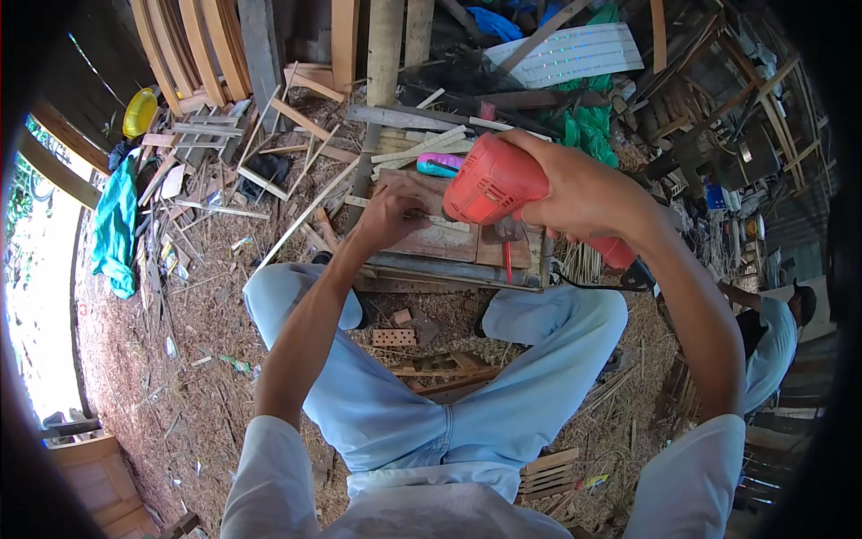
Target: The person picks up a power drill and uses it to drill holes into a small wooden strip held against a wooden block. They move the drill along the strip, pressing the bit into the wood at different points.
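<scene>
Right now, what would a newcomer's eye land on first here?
The red power drill stands out at centre, held in the right hand with its bit pointing down at a wooden board. The left hand rests on that board, just left of the drill. Offcut slats litter the ground beyond, with a teal cloth at the left edge and a yellow bowl above it.

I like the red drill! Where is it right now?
In the head view, the red drill is upper middle, gripped by the right hand, above the wooden board that the left hand rests on.
</scene>
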Tool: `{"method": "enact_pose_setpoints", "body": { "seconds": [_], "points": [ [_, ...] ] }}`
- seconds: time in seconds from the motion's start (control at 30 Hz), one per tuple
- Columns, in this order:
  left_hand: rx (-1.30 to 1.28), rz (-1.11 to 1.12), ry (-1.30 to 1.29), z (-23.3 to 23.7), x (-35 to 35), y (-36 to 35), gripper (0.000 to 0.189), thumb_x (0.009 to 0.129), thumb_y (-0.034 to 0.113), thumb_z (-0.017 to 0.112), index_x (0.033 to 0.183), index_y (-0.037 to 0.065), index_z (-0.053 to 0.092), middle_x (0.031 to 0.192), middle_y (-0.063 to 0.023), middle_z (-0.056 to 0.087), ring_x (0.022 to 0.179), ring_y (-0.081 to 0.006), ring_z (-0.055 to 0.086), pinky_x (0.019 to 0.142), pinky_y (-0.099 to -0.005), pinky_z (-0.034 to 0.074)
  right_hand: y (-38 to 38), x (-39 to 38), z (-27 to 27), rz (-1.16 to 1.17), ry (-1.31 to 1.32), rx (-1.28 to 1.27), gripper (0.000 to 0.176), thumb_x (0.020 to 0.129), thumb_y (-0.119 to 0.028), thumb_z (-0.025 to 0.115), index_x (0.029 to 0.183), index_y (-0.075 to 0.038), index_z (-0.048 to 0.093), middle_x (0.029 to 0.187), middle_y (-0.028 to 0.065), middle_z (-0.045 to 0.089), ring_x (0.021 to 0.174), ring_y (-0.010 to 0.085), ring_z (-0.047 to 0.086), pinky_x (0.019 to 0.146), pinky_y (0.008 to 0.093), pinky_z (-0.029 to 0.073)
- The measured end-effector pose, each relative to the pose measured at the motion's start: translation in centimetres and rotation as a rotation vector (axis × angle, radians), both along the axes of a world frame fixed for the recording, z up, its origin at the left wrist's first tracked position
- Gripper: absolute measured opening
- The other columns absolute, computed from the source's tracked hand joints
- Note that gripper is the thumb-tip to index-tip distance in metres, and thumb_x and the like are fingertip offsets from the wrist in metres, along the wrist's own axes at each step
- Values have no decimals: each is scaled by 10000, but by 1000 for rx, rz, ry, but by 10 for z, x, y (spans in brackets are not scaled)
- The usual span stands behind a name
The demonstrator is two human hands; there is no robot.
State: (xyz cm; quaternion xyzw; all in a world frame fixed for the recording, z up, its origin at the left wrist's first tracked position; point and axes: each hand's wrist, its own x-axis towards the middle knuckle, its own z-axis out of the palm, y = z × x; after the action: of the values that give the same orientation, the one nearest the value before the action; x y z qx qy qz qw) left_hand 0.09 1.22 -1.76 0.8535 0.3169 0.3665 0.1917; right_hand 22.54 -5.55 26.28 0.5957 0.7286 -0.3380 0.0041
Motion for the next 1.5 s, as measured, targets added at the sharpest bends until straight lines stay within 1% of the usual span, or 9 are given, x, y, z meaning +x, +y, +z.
{"method": "enact_pose_setpoints", "body": {
  "seconds": [0.23, 0.33, 0.47, 0.63, 0.73, 1.03, 1.1, 1.23, 1.5],
  "points": [
    [-15, -11, -13, -1, 0, 1, 228, 670, 79, 826, 843, 27, 688, 942, -56, 662, 934, -281, 619, 834, -399, 484, 5, -4, -1, 14, 17, -51, 759, 727, -22, 590, 1452, -92, 375, 888, 172, 690, 592, 228, 665, 483, 365, 530],
    [-40, -8, 28, 1, -1, 3, 191, 699, 190, 804, 819, 62, 730, 962, -59, 683, 998, -273, 618, 897, -393, 457, 9, -4, -5, 18, 13, -39, 768, 759, -48, 637, 1467, -109, 347, 769, 109, 646, 523, 172, 597, 461, 316, 486],
    [-15, 14, 33, 7, 2, -3, 163, 718, 169, 778, 830, 64, 721, 951, -63, 681, 995, -280, 616, 892, -411, 448, 9, -5, -3, 9, 17, -52, 769, 761, -50, 642, 1468, -107, 345, 774, 109, 651, 530, 172, 602, 469, 317, 489],
    [-3, 32, 83, 19, 3, -6, 128, 737, 147, 747, 831, 71, 706, 955, -55, 676, 1009, -281, 608, 901, -423, 434, 8, -6, -1, 27, -13, -45, 712, 730, -23, 593, 1415, -74, 406, 933, 187, 682, 621, 238, 678, 491, 366, 538],
    [51, 11, 60, 26, 3, -7, 115, 741, 152, 743, 816, 77, 702, 954, -42, 672, 1015, -273, 603, 908, -413, 425, 8, -1, -6, 42, 1, 8, 778, 756, -39, 640, 1474, -109, 345, 830, 113, 662, 567, 173, 619, 509, 329, 511],
    [36, 22, 153, 16, 0, 0, 132, 734, 201, 768, 820, 108, 732, 956, -15, 665, 1037, -250, 586, 957, -420, 394, 8, -5, 1, 26, -19, -38, 758, 761, -51, 625, 1468, -99, 357, 872, 122, 667, 593, 172, 624, 536, 328, 523],
    [50, 19, 111, 12, 0, 0, 188, 669, 107, 801, 841, 82, 732, 998, -21, 675, 1055, -250, 598, 947, -376, 384, 7, -4, -2, 28, 0, -13, 760, 763, -51, 624, 1472, -99, 355, 879, 126, 668, 594, 172, 624, 543, 328, 524],
    [94, 37, 124, 2, -1, 2, 184, 674, 120, 803, 839, 80, 731, 1026, -22, 676, 1091, -258, 587, 966, -386, 382, -6, -6, 8, -11, 14, 7, 774, 767, -39, 618, 1488, -99, 341, 895, 122, 672, 603, 163, 627, 562, 322, 527],
    [-84, 21, 149, 16, -16, -2, 251, 659, 168, 823, 900, 148, 754, 1090, 1, 671, 1143, -246, 565, 980, -430, 383, -25, 17, 5, -64, 93, 36, 821, 770, -14, 621, 1518, -109, 295, 875, 109, 658, 580, 133, 594, 521, 307, 505]
  ]
}}
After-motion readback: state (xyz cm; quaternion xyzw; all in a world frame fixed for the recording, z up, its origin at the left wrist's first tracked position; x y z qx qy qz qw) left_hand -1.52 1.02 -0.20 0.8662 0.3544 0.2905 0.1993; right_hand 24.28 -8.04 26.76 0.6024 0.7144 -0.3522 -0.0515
